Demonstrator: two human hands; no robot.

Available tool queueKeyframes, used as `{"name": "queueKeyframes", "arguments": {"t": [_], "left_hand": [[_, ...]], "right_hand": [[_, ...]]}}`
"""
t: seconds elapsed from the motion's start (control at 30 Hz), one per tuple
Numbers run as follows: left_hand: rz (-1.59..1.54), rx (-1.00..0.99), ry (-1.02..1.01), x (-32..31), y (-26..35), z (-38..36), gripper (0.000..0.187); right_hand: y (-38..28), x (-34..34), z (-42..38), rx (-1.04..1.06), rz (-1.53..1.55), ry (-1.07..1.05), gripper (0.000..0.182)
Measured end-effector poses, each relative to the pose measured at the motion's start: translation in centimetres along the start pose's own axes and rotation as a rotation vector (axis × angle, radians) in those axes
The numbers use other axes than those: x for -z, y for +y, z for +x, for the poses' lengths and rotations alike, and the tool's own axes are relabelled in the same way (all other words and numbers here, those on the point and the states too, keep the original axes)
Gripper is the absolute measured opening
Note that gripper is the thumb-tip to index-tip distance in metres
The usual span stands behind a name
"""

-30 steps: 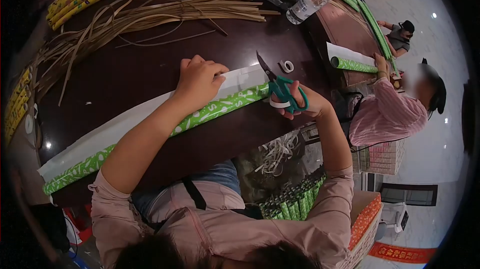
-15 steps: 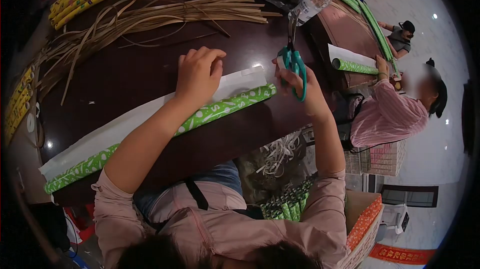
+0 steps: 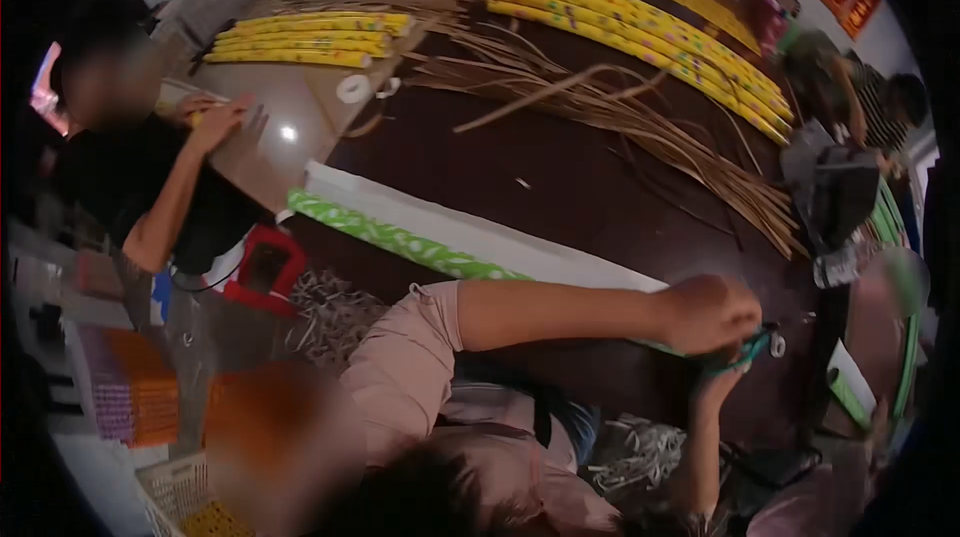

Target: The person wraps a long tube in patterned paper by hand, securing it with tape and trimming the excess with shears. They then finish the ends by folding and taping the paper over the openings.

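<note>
A long sheet of green patterned paper (image 3: 400, 242), partly rolled, lies along the near side of the dark table with its white underside showing. Over its right end, my left hand (image 3: 712, 315) is closed, its fingers curled; whatever they may hold is hidden. Just below, my right hand (image 3: 728, 385) grips teal-handled scissors (image 3: 752, 351), mostly covered by the hands and blurred. A small white ring-shaped item (image 3: 777, 344) shows beside the scissors. My left forearm crosses over part of the green roll.
Brown flat strips (image 3: 640, 122) spread across the table, with yellow patterned rolls (image 3: 640, 37) behind them. A clear plastic bottle (image 3: 845, 267) and a dark bag (image 3: 830, 177) sit at right. A co-worker in black (image 3: 130, 167) works at left near a red stool (image 3: 270, 272).
The view has swung left. My left hand has gone from loosely open to closed, moving right and close to my right hand, which still holds the scissors.
</note>
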State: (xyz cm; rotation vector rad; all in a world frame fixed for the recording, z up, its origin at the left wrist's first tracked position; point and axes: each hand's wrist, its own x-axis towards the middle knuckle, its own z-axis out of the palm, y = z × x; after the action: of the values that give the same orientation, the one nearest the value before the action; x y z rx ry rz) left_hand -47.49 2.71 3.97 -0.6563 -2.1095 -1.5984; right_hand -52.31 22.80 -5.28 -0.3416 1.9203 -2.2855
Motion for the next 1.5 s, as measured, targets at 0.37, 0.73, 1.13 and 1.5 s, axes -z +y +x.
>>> {"name": "queueKeyframes", "arguments": {"t": [0.37,0.73,1.13,1.5], "left_hand": [[1.364,0.32,-0.201,14.6,9.0,-22.6,0.059],[1.222,0.257,-0.078,15.0,8.0,-24.5,0.042],[1.107,0.237,0.022,14.9,7.3,-24.9,0.045],[1.15,0.31,-0.028,14.8,8.0,-24.3,0.052]], "right_hand": [[-1.6,-1.5,1.5,-0.038,-0.328,-0.119,0.03],[-4.4,-31.5,2.1,0.552,-0.862,-0.925,0.055],[0.5,-60.5,-0.6,0.73,-0.8,-0.894,0.028],[-3.9,-41.9,13.1,1.069,-1.458,-1.104,0.015]]}}
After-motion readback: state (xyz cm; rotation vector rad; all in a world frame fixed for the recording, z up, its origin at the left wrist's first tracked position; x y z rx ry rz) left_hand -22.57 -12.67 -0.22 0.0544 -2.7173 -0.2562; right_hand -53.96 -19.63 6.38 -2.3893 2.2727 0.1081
